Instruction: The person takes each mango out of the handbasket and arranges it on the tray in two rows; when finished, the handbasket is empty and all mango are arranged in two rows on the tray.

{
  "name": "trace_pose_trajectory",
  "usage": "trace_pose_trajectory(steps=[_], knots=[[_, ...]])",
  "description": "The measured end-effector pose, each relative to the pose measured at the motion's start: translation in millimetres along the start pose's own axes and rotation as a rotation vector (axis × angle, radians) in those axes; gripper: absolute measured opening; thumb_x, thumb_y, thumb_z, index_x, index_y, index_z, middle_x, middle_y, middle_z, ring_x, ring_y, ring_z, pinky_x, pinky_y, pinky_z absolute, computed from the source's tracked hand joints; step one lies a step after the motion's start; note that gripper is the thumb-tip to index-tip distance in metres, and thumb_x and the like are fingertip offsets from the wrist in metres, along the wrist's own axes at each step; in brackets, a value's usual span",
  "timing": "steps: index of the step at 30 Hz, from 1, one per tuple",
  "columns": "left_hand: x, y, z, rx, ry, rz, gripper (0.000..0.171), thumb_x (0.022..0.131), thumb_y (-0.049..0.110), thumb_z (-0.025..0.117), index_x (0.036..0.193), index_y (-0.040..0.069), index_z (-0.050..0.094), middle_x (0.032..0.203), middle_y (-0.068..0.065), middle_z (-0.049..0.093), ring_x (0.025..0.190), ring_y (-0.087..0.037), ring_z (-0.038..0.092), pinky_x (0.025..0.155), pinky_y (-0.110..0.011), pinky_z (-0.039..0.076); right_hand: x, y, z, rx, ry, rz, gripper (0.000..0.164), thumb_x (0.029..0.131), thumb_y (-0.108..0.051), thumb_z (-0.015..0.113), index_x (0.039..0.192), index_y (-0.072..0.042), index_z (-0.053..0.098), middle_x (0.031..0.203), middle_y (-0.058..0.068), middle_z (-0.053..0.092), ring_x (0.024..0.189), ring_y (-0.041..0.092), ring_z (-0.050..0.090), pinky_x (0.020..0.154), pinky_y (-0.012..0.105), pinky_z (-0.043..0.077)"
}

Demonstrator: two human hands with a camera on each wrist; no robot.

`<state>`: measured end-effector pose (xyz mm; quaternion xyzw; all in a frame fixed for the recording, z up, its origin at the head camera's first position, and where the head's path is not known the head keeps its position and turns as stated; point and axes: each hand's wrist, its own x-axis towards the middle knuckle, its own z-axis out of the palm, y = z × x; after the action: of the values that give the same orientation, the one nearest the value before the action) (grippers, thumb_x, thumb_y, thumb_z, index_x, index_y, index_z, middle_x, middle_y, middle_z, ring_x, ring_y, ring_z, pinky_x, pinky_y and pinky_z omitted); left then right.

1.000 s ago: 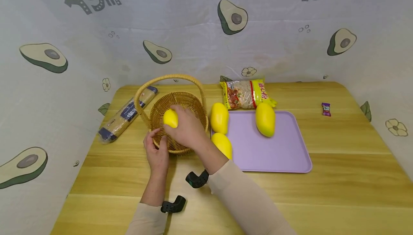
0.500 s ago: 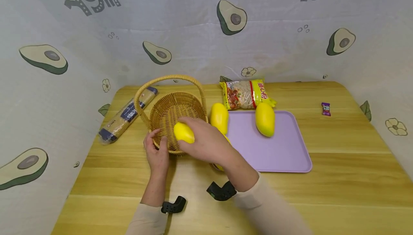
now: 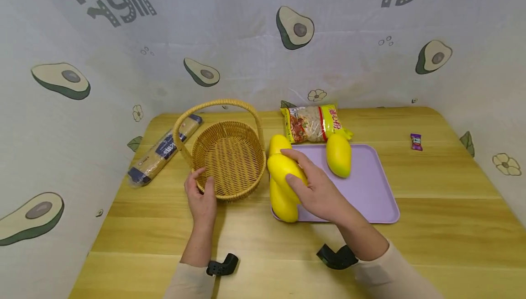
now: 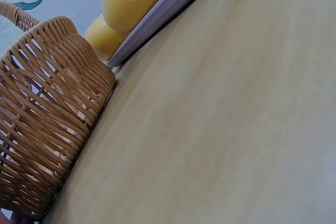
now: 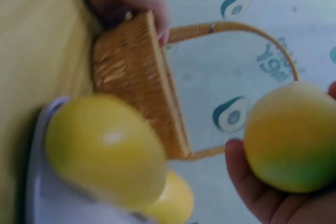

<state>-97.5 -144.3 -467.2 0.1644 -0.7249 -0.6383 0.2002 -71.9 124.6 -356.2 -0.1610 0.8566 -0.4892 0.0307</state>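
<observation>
In the head view my right hand point(image 3: 322, 191) holds a yellow mango point(image 3: 283, 169) above the left side of the lilac tray point(image 3: 370, 198). The right wrist view shows thumb and fingers round this mango point(image 5: 291, 135), which has a greenish patch. Two more mangoes, a back one point(image 3: 280, 141) and a front one point(image 3: 283, 207), lie along the tray's left edge, partly hidden by the held one. Another mango point(image 3: 339, 156) rests near the tray's back edge. My left hand point(image 3: 201, 201) grips the near left rim of a wicker basket point(image 3: 230, 164) with a tall handle; no fruit shows inside it.
A long clear packet point(image 3: 164, 148) with dark blue ends lies left of the basket. Behind the tray is a yellow printed food bag point(image 3: 310, 123). A small purple wrapped sweet point(image 3: 416, 142) lies far right on the wooden table point(image 3: 448, 226). Avocado-print cloth point(image 3: 246, 29) surrounds the table.
My right hand has carried the mango out of the basket, rightward to above the tray's left side. The left hand stays at the basket's rim.
</observation>
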Motion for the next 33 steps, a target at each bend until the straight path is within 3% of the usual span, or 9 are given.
trace_pose_trajectory(steps=[6,11,14,18,23,27,33], knots=[[-0.6,-0.3,-0.8,0.005,-0.008,-0.007,0.034,0.095,0.009,0.061,0.128,0.002,0.059,0.156,-0.017,0.036,0.154,-0.038,0.024,0.127,-0.058,0.014,-10,27,-16,0.074,0.053,0.055,0.050,0.108,-0.014,0.037,0.158,-0.015,0.033,0.151,0.017,0.046,0.113,0.030,0.051,0.095,0.040,0.044],[-0.4,-0.1,0.3,0.003,-0.012,0.001,0.034,0.096,0.009,0.060,0.129,0.002,0.058,0.155,-0.018,0.036,0.154,-0.038,0.024,0.127,-0.057,0.015,-18,43,-28,0.132,0.109,0.119,0.052,0.108,-0.015,0.025,0.159,-0.014,0.031,0.160,0.018,0.035,0.125,0.032,0.039,0.101,0.046,0.030],[-0.2,-0.2,0.8,-0.005,-0.014,0.006,0.033,0.096,0.009,0.060,0.128,0.002,0.058,0.153,-0.018,0.037,0.153,-0.037,0.025,0.127,-0.056,0.015,-23,51,-33,0.157,0.150,0.189,0.050,0.109,-0.019,0.025,0.159,-0.015,0.031,0.153,0.018,0.039,0.117,0.028,0.041,0.097,0.040,0.033],[-0.1,-0.3,0.5,-0.009,-0.011,0.003,0.034,0.096,0.009,0.059,0.128,0.001,0.058,0.153,-0.018,0.037,0.153,-0.036,0.025,0.127,-0.055,0.015,-29,59,-36,0.162,0.179,0.283,0.054,0.109,-0.028,0.041,0.160,-0.021,0.027,0.137,0.019,0.044,0.103,0.023,0.047,0.083,0.028,0.043],[0.0,-0.6,0.4,-0.010,-0.014,-0.008,0.035,0.095,0.011,0.059,0.129,0.001,0.058,0.154,-0.017,0.036,0.153,-0.035,0.024,0.127,-0.055,0.015,-37,68,-38,0.158,0.183,0.353,0.078,0.099,-0.029,0.065,0.162,-0.026,0.019,0.144,0.023,0.042,0.110,0.029,0.048,0.083,0.032,0.046],[0.2,-0.7,0.5,-0.016,-0.013,-0.017,0.035,0.095,0.011,0.060,0.129,0.002,0.058,0.154,-0.016,0.036,0.153,-0.034,0.024,0.127,-0.054,0.015,-42,72,-40,0.149,0.177,0.396,0.088,0.094,-0.030,0.072,0.163,-0.026,0.017,0.150,0.024,0.037,0.116,0.032,0.046,0.086,0.034,0.045],[0.3,-0.7,0.1,-0.016,-0.003,-0.019,0.035,0.095,0.011,0.060,0.129,0.003,0.059,0.154,-0.015,0.037,0.153,-0.034,0.025,0.127,-0.054,0.016,-49,76,-44,0.102,0.174,0.424,0.090,0.093,-0.033,0.074,0.162,-0.022,0.018,0.151,0.023,0.040,0.117,0.032,0.047,0.085,0.029,0.047]])
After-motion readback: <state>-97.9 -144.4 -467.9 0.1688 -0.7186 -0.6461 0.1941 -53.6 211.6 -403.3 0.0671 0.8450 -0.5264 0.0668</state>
